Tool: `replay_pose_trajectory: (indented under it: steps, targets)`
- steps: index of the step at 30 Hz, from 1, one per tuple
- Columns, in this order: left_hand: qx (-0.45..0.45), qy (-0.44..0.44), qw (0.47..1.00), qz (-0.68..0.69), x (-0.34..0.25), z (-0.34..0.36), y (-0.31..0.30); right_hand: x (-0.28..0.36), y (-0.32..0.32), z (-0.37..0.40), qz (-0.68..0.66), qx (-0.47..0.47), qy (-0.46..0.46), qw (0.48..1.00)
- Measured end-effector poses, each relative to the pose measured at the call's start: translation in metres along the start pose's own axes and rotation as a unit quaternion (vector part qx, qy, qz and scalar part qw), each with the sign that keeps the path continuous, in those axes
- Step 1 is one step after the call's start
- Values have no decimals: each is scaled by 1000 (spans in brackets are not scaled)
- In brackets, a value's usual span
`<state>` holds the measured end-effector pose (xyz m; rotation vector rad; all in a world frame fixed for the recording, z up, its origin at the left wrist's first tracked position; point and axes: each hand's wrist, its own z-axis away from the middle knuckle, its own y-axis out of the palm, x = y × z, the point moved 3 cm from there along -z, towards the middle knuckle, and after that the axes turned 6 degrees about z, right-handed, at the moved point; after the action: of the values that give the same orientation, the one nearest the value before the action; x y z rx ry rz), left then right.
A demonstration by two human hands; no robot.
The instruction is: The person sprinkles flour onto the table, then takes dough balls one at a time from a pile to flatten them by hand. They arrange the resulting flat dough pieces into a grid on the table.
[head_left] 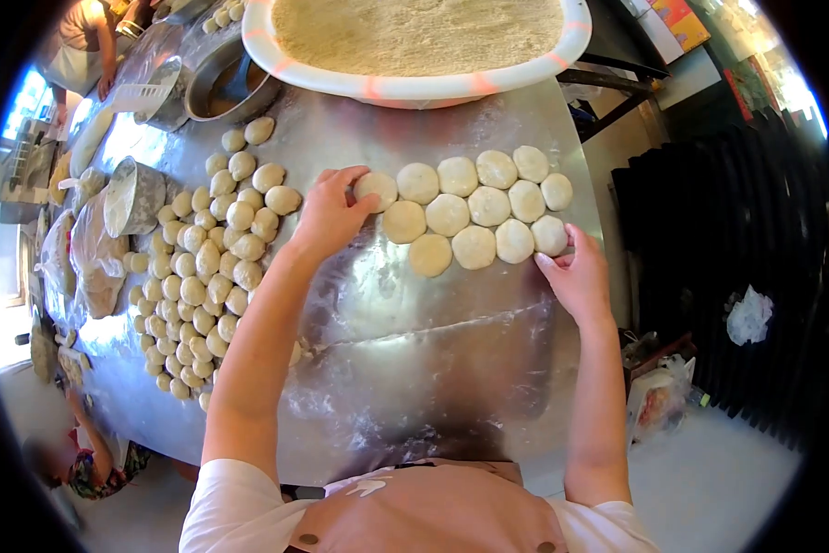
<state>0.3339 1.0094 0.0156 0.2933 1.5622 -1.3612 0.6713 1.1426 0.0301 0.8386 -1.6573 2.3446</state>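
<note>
Left hand [327, 217]: fingers curved around the far row's leftmost flattened dough round [376, 192]; right hand [580, 281]: fingers gripping the near row's rightmost round [550, 235] by its edge, presumably sparing the face; staggered rows on the metal surface [414, 378] apparently save space; dough balls [192, 290] cluster at left.

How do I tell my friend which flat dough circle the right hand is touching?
On the shiny metal table, look just below the big basin of powder for the flat dough rounds. Find their row nearest the apron, then its right end. That last round is the only one with the right hand at its edge.
</note>
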Motion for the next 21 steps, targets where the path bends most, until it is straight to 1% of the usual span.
replay_pose_trajectory:
  steps: [2, 3, 4, 9, 10, 13, 16, 17, 20, 21]
  targets:
    - [1, 9, 1000, 2, 1, 2, -3, 3, -1, 2, 35, -19, -30, 999]
    - [2, 12, 1000, 2, 0, 3, -3, -1, 1, 1, 34, -37, -55, 997]
    - [3, 16, 1000, 2, -1, 3, -3, -2, 3, -1, 28, -41, -56, 997]
    - [19, -59, 998, 19, -3, 1, -3, -3, 9, -4, 10, -56, -63, 996]
    - [16, -58, 998, 17, -3, 2, -3, -3, 9, -5, 8, -61, -66, 996]
    - [5, -51, 999, 8, -4, 3, -2, 0, 6, -2, -6, -38, -46, 998]
    - [-6, -33, 999, -2, -3, 3, 0, -1, 6, 0, 20, -42, -72, 996]
    - [-8, -29, 1000, -8, -5, 3, -1, 1, 6, 1, -1, -32, -64, 997]
    - [-15, -27, 999, -15, -7, 4, 0, -5, 13, -2, 21, -32, -70, 997]
    - [-17, -31, 999, -9, -7, 6, 0, -10, 16, -4, 59, -33, -82, 994]
